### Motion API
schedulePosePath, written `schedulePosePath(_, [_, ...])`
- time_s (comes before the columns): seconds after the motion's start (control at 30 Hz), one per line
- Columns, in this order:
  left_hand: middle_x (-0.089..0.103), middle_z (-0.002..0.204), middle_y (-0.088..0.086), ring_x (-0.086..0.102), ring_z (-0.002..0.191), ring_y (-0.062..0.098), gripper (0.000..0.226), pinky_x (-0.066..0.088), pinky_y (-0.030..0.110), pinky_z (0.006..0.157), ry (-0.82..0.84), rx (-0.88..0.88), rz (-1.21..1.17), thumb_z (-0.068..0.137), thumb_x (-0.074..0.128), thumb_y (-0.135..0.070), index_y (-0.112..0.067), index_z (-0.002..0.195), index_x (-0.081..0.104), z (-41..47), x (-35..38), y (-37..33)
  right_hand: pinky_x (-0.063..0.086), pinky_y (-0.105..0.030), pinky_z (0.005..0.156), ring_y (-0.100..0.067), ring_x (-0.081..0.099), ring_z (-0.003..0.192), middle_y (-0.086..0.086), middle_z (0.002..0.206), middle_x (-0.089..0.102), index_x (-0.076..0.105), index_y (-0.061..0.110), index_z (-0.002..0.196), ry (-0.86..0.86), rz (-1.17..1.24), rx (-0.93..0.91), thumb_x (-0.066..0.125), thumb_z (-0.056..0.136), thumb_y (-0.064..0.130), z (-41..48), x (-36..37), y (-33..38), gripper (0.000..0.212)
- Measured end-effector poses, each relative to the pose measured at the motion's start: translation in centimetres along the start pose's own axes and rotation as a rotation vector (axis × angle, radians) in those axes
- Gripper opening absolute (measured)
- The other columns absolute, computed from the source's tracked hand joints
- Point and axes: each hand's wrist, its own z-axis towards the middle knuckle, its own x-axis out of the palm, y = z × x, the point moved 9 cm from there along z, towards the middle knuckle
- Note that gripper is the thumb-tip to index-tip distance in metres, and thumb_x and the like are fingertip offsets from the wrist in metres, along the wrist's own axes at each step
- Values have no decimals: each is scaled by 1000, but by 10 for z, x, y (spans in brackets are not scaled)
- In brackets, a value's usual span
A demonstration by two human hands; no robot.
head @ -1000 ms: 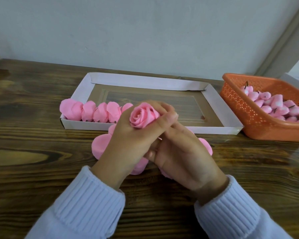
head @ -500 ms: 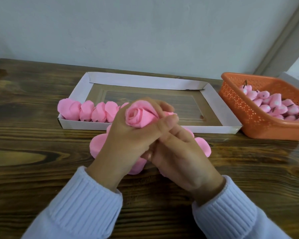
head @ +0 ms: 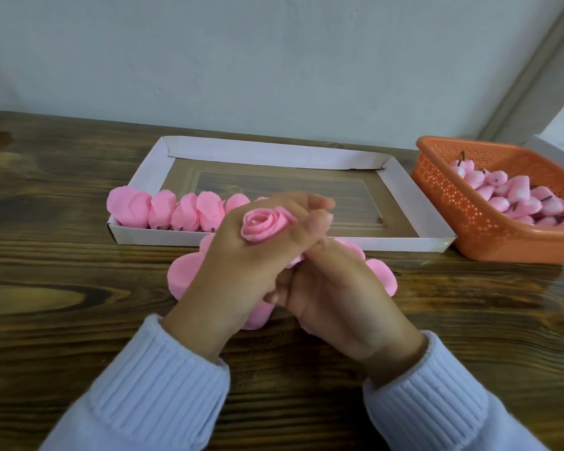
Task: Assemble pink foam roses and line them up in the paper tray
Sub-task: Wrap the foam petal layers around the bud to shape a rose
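Looks like the petal-wrapping step: grips the rose [head: 263, 226] at centre in the curled left hand [head: 241, 265], right hand [head: 339, 294] tucked beneath at five o'clock, fingers bent toward the base, though cannot tell what they pinch. Calls next for firming the wrap, then setting it beside the finished roses [head: 176, 211] lining the paper tray [head: 401, 177] at ten o'clock. Stocks pink stemmed buds [head: 515, 196] in the orange basket [head: 443, 190] at two o'clock.
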Motion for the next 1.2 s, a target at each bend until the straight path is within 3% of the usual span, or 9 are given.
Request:
schedulePosePath(0.13, [72, 94, -11, 69, 81, 15, 16, 42, 20, 42, -21, 15, 3, 63, 71, -42, -28, 56, 67, 1, -4, -1, 43, -30, 73, -23, 50, 88, -15, 109, 49, 45, -3, 127, 55, 48, -38, 43, 90, 13, -3, 7, 6, 40])
schedulePosePath(0.3, [71, 112, -14, 52, 39, -1, 8, 36, 13, 35, 132, 17, 36, 68, 69, -37, -35, 74, 75, -3, 10, -2, 43, -27, 63, -21, 47, 66, -15, 79, 49, 47, -17, 114, 3, -67, 40, 40, 95, 27, 0, -3, -3, 49])
schedulePosePath(0.47, [72, 94, -11, 70, 82, 18, 18, 43, 25, 50, -27, -43, -8, 61, 69, -46, -30, 53, 65, 0, -3, 4, 48, -27, 69, -18, 53, 83, -13, 101, 48, 46, -1, 127, 90, 2, 14, 45, 90, 19, -2, 5, 2, 42])
schedulePosePath(0.67, [65, 56, -14, 41, 29, 2, 15, 31, 13, 33, 40, -97, -74, 72, 72, -33, -22, 82, 73, -3, 7, 9, 45, -22, 61, -13, 55, 62, -3, 67, 61, 63, 12, 86, 109, -65, 43, 46, 88, 28, -3, 4, 2, 24])
schedulePosePath(0.73, [73, 73, -8, 53, 38, 6, 18, 34, 15, 35, 18, -112, -79, 68, 73, -39, -26, 81, 76, -2, 4, 10, 46, -24, 64, -14, 58, 65, -5, 73, 62, 62, 15, 101, 98, -67, 49, 39, 91, 26, -2, 4, 1, 27])
schedulePosePath(0.83, [74, 100, -7, 72, 77, 17, 25, 42, 26, 49, -63, -86, -69, 62, 67, -49, -24, 60, 69, 0, -4, 11, 48, -24, 67, -12, 58, 75, -4, 88, 59, 54, 13, 115, 91, -44, -34, 43, 90, 15, -2, 3, 7, 27])
schedulePosePath(1.0, [74, 87, -9, 52, 41, 2, 28, 34, 14, 36, -24, -103, -95, 65, 67, -46, -21, 78, 72, -1, 3, 15, 43, -22, 62, -11, 52, 62, -2, 71, 60, 59, -4, 99, 59, -73, -21, 40, 92, 20, -1, 1, 4, 32])
schedulePosePath(1.07, [74, 81, -11, 48, 33, 1, 20, 32, 13, 34, -26, -85, -96, 72, 69, -38, -19, 79, 72, -2, 4, 13, 44, -21, 59, -13, 52, 58, -3, 64, 60, 66, 6, 86, 49, -81, -7, 38, 93, 26, -1, 1, 2, 35])
schedulePosePath(1.2, [75, 94, -8, 73, 77, 12, 25, 37, 17, 36, -152, -121, -88, 76, 60, -38, -17, 65, 69, -1, -5, 13, 49, -24, 68, -14, 57, 76, -5, 85, 59, 55, 9, 111, 71, -67, -51, 42, 91, 17, -2, 5, 6, 25])
